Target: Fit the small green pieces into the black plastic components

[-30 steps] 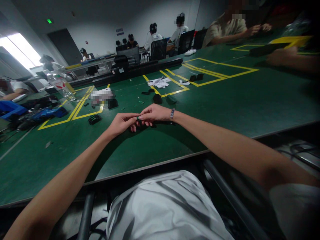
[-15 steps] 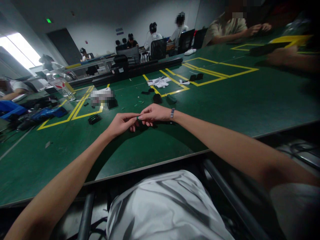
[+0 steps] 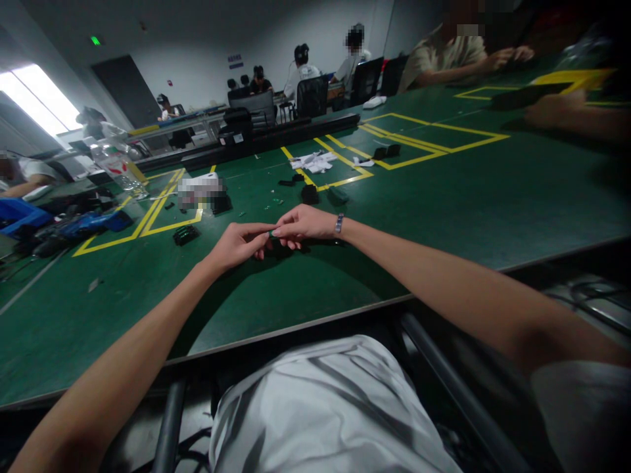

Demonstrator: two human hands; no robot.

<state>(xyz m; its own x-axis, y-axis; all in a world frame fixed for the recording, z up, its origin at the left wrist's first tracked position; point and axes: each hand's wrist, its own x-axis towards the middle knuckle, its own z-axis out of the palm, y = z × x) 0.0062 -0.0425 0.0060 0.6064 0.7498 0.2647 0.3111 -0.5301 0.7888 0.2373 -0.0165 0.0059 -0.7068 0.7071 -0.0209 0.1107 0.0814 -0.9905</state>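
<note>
My left hand and my right hand meet above the green table, fingertips touching. Between their thumbs and forefingers is a tiny green piece, pinched from both sides and mostly hidden by the fingers. A metal watch band is on my right wrist. Small green bits lie on the table just beyond my hands. To the left of my left hand sits a dark green-black bundle. Black pieces lie beyond my right hand.
White paper scraps lie inside yellow tape lines. Further left are a white object, a plastic bottle and blue tools. Another person's hand rests at the far right; more people sit behind.
</note>
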